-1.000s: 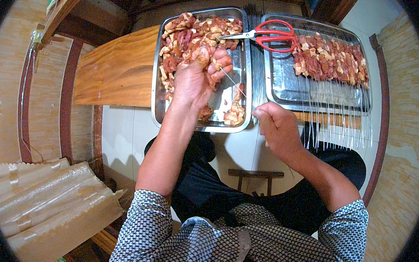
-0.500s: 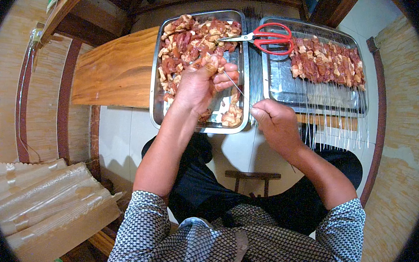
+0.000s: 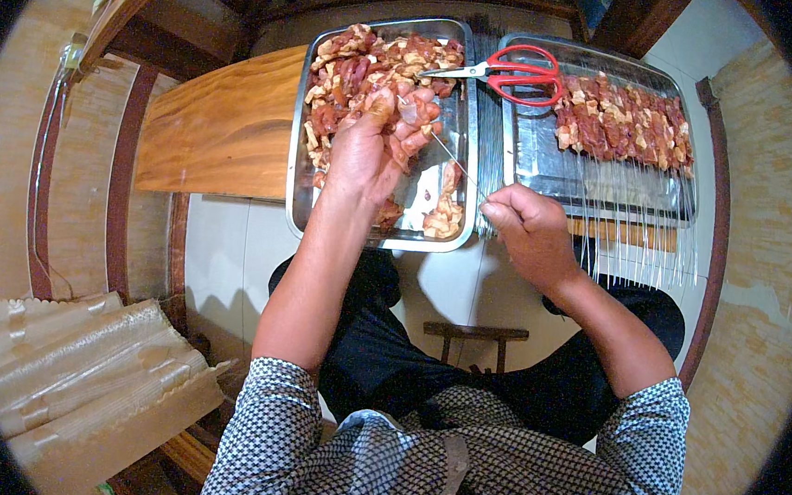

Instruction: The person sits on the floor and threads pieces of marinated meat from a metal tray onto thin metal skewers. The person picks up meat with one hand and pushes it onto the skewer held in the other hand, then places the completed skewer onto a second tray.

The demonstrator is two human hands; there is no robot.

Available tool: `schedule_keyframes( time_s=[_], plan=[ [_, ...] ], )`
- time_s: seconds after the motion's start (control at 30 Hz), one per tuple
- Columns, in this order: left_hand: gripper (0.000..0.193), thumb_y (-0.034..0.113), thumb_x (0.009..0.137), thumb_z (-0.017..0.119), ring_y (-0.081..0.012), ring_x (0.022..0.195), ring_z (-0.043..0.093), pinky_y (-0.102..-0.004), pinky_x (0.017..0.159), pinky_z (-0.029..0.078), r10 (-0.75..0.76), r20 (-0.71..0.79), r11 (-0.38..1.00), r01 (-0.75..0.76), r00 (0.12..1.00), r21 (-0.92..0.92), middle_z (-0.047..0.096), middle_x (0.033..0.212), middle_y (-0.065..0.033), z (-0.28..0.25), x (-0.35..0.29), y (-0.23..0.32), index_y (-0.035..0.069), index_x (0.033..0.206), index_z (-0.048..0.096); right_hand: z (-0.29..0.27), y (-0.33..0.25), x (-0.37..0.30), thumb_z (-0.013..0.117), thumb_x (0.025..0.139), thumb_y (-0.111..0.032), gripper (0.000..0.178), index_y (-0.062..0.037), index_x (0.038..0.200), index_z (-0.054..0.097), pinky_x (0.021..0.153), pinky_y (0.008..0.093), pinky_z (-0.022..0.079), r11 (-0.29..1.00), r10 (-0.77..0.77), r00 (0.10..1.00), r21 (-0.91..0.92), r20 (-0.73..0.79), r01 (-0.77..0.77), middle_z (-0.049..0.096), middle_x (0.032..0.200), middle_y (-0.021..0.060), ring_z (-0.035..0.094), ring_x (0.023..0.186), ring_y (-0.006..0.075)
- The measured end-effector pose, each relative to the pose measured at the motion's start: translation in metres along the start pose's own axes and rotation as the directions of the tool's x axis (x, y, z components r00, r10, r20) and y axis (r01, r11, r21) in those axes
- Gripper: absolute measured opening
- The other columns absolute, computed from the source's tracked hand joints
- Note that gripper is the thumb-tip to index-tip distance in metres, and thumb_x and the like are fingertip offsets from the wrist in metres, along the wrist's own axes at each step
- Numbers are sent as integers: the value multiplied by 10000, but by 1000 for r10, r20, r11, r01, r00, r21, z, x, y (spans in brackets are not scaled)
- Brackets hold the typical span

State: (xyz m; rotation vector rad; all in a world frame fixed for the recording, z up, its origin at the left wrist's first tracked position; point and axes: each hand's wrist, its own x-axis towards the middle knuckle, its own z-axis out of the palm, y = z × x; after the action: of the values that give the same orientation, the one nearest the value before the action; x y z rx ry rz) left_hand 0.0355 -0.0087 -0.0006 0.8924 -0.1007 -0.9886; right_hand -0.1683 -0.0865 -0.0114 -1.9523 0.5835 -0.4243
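Note:
My right hand (image 3: 529, 230) pinches one end of a thin metal skewer (image 3: 461, 167) between thumb and fingers. The skewer slants up and left to my left hand (image 3: 372, 143), turned palm up over the left tray. Its curled fingers hold a pale piece of meat (image 3: 413, 112) by the skewer's far end; how far the tip goes in is hidden. Below and around it, loose chunks of raw meat (image 3: 354, 69) fill much of the metal tray (image 3: 293, 179). Red-handled scissors (image 3: 521, 74) lie across the gap between the two trays, blades over the meat.
In the right metal tray (image 3: 536, 186) several loaded meat skewers (image 3: 624, 121) lie side by side, bare ends over the near rim. Bare skewers (image 3: 490, 125) are bundled between the trays. Both trays stand on a wooden bench (image 3: 219, 127). Folded tan packaging (image 3: 88, 372) sits at lower left.
My left hand has shifted slightly up, its fingers loosening and turning to show the pale meat. My right hand has moved a little right, still on the skewer. The view has shifted slightly.

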Motion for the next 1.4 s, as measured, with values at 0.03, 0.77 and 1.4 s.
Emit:
schedule_keyframes(
  time_s=[0.03,0.77,1.4],
  plan=[
    [281,225,971,376,-257,869,622,-395,770,543,7,6,1000,-7,1000,-18,598,1062,-187,0,0,0,-2,1075,504,0,1,0,561,827,-153,144,-14,814,600,603,360,476,1000,3,1000,-2,2,-3,600,705,149,614,659,283],
    [238,189,955,444,-186,728,639,-265,621,538,49,-9,998,-49,999,39,643,852,-143,-1,3,-1,-28,999,530,-11,-8,-2,552,850,-150,165,-3,776,564,588,335,459,975,-56,998,-215,27,61,574,675,136,588,622,238],
    [241,199,950,456,-212,790,642,-329,715,548,50,29,998,-51,998,23,640,903,-140,-1,4,-2,-21,1002,540,6,-7,-1,605,788,-169,174,-13,727,557,560,352,446,982,184,983,43,-16,-183,549,629,126,557,576,235]
  ],
)
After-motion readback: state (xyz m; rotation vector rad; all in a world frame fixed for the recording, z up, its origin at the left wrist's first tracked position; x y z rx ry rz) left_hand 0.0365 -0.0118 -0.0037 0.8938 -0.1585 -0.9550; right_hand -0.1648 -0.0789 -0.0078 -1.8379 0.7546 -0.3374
